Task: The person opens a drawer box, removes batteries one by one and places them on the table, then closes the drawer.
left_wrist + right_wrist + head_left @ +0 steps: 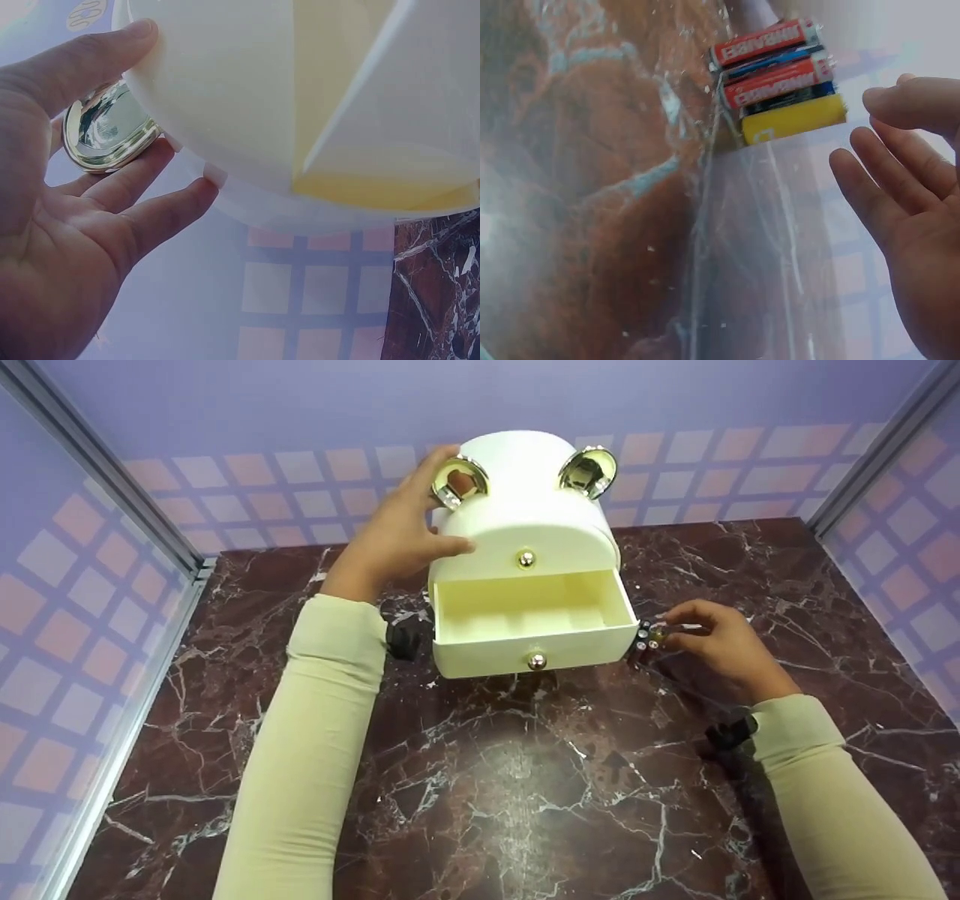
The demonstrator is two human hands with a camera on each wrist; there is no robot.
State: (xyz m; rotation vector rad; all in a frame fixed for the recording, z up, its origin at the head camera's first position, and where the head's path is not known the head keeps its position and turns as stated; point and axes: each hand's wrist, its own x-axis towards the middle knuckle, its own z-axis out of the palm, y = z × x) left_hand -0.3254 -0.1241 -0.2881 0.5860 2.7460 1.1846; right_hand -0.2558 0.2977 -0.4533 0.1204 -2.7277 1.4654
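Observation:
In the head view a white drawer box [517,521] with two gold ears stands on the marble surface. Its lower drawer [536,649] is pulled out, and nothing shows inside. My left hand [401,532] holds the box's upper left side, thumb on the front and fingers around the left ear [460,484]. Several batteries [646,637] sit beside the drawer's right corner. The right wrist view shows these red, dark and yellow batteries [780,75] side by side. My right hand [716,641] is just right of them, fingers slightly bent, with a small gap to the yellow one.
Dark red marble [510,810] with white veins spreads under everything. A lilac wall [300,412] with a checked band stands behind the box. Side panels with metal edges [862,442] bound the surface left and right.

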